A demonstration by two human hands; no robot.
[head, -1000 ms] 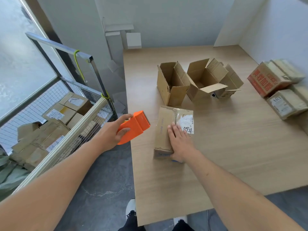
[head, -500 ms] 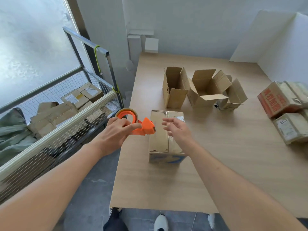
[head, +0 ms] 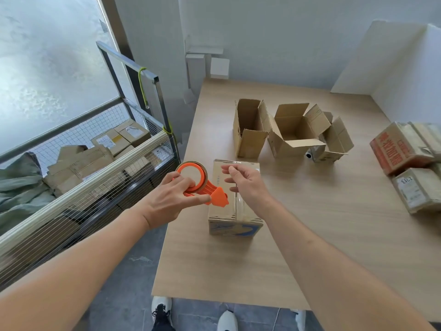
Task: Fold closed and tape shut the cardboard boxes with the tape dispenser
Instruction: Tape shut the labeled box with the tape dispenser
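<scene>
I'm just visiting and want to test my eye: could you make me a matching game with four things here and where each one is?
Things:
1. tape dispenser
2. closed box
3. open boxes
4. red-printed box

Places:
A. right edge of the table
B. far middle of the table
C. in the left hand
D. near left edge of the table, under the hands

Pairs: 1-C, 2-D, 3-B, 4-A

Parcel packing room; labelled cartons (head: 124,139) heaped in wire cage trolley (head: 133,115); wooden packing table (head: 322,223)
</scene>
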